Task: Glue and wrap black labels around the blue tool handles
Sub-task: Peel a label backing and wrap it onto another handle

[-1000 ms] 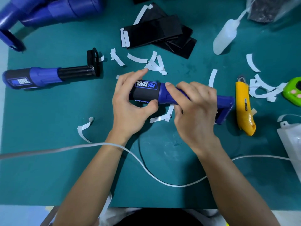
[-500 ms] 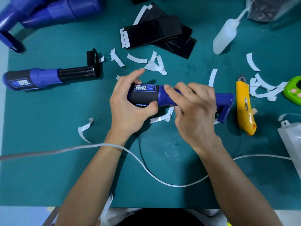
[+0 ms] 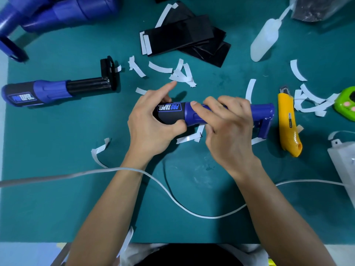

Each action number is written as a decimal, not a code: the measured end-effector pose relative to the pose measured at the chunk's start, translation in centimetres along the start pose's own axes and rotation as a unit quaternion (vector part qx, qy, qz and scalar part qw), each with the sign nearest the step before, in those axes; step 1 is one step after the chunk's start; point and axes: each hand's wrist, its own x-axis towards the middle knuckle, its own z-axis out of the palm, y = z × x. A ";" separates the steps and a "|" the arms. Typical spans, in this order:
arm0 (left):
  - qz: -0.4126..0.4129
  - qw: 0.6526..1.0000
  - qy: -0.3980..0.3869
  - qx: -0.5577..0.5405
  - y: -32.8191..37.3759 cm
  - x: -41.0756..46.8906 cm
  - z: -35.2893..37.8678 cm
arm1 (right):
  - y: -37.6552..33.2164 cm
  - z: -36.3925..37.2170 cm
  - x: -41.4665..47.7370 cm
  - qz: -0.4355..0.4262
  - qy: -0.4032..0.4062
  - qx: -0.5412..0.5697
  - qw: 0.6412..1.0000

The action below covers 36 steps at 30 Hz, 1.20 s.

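Observation:
A blue tool handle (image 3: 263,114) lies across the middle of the green mat, its left end wrapped in a black label (image 3: 171,112) printed PRO TAPER. My left hand (image 3: 149,127) grips the labelled end, thumb under it and index finger raised. My right hand (image 3: 228,127) curls over the blue middle of the same handle. A second labelled handle (image 3: 50,92) with a black shaft lies at the left. A stack of black labels (image 3: 184,37) sits at the top centre.
A white glue bottle (image 3: 267,39) lies top right. A yellow utility knife (image 3: 289,121) sits right of the handle, beside a green device (image 3: 345,104). White backing strips (image 3: 182,73) litter the mat. A white cable (image 3: 172,196) crosses the front. Blue parts (image 3: 57,12) lie top left.
The handle has been rolled slightly in both hands, turning the printed label more toward me. My hands have stayed in place on it.

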 end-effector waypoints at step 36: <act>0.120 0.986 0.002 0.113 -0.1 -0.5 0.4 | 0.8 -0.5 0.1 0.070 -0.038 0.064 0.995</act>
